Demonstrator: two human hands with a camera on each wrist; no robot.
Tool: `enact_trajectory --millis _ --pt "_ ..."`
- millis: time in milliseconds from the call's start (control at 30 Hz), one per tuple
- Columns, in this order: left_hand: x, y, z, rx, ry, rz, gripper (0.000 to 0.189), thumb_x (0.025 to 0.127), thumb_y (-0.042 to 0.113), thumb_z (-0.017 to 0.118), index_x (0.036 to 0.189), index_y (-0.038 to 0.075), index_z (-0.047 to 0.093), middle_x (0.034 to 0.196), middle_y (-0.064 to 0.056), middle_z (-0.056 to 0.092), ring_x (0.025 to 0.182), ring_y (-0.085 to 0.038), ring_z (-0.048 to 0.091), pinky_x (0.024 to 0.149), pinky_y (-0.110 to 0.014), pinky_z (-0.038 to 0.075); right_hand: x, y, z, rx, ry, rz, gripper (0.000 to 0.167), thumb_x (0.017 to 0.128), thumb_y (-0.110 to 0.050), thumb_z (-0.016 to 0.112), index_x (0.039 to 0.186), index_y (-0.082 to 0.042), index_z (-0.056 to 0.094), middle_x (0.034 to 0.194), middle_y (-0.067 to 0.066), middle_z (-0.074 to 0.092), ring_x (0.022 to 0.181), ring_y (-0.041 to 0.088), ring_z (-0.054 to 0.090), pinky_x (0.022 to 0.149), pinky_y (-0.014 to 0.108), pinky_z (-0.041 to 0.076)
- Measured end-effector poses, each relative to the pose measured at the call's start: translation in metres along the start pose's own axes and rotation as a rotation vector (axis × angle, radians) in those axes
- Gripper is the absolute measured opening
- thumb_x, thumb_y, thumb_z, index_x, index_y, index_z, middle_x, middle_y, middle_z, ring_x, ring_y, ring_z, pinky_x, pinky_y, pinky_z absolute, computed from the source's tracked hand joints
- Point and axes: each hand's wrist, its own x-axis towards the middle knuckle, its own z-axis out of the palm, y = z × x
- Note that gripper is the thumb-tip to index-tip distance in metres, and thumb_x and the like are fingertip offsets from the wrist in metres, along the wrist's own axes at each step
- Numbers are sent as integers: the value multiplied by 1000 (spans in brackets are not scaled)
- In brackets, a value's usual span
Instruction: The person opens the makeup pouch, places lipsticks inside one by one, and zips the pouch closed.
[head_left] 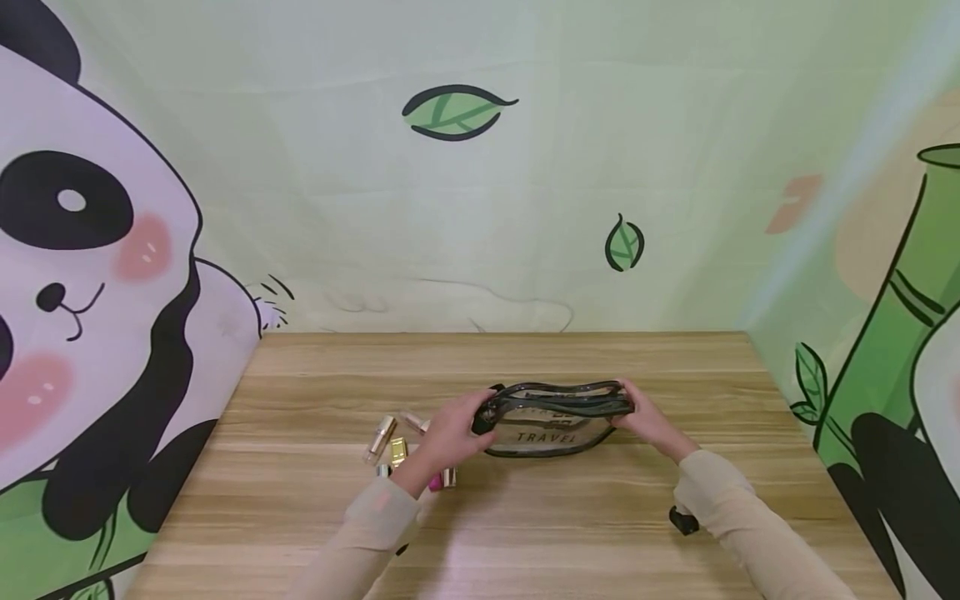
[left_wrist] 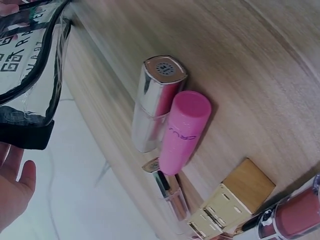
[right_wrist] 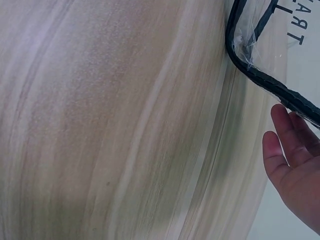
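Observation:
A clear pouch with black trim and the word TRAVEL (head_left: 546, 437) is held up over the wooden table, its zippered top facing upward. My left hand (head_left: 453, 429) grips its left end by the black tab, thumb on the near side. At the other end, my right hand (head_left: 651, 423) pinches the right corner. The right wrist view has fingertips right at the pouch's black edging (right_wrist: 272, 85). Left of the pouch, partly behind my left forearm, lie several cosmetics, among them a pink tube (left_wrist: 185, 132), a silver-capped lipstick (left_wrist: 157, 100) and a gold lipstick case (left_wrist: 232, 195).
A small black object (head_left: 683, 521) lies beside my right sleeve. The wooden table (head_left: 570, 533) ends at a printed backdrop (head_left: 525, 200) with a panda and leaves. A lip gloss tube (left_wrist: 295, 210) lies near the gold case.

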Motion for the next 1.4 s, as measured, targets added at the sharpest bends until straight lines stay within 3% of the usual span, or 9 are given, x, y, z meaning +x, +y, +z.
enact_trajectory --millis 367,700,1000,1400 --pt "1 6 -2 -3 -4 26 59 76 31 67 126 11 45 123 -9 53 111 -25 51 92 -40 43 -3 -2 -5 -67 -29 62 70 75 3 53 137 0 22 119 30 44 104 32 47 82 34 44" --pt "0 13 -3 10 -9 45 58 78 36 64 127 10 45 121 -8 54 111 -24 52 93 -38 42 -9 -7 -16 -156 -98 66 65 79 -3 54 136 0 24 125 31 37 111 43 41 83 46 46" --pt "0 15 -3 -4 18 71 55 77 33 66 124 11 48 117 -7 56 106 -22 54 89 -37 45 -15 -11 -26 -159 -139 49 67 80 -5 52 137 5 19 128 34 33 108 42 45 82 48 46" --pt "0 17 -8 -59 -2 30 55 77 32 66 125 12 47 117 -7 56 103 -23 55 86 -38 46 -21 -23 -30 -136 -171 -4 59 80 -4 51 133 8 26 124 35 37 104 40 47 81 48 47"
